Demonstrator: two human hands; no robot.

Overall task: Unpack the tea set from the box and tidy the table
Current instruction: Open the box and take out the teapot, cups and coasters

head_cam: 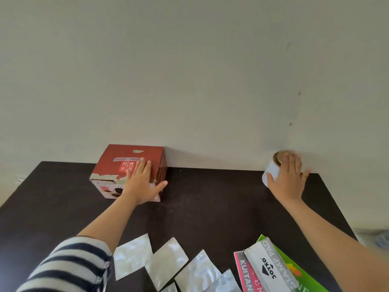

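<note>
A red cardboard tea set box (pixel 117 165) with white characters and a torn front edge stands at the back of the dark table (pixel 210 197), against the wall. My left hand (pixel 141 182) lies flat on its top right corner, fingers spread, thumb over the box's right side. At the back right, a white tin (pixel 268 170) with a gold lid leans tilted toward the wall. My right hand (pixel 289 180) wraps around the tin's right side and partly hides it.
Several silver foil sachets (pixel 132 256) lie along the near edge of the table. At the near right a grey stamp pad box (pixel 271 270) rests on a pink booklet (pixel 244 275) and a green booklet (pixel 303 277). The pale wall (pixel 189 81) rises directly behind the table.
</note>
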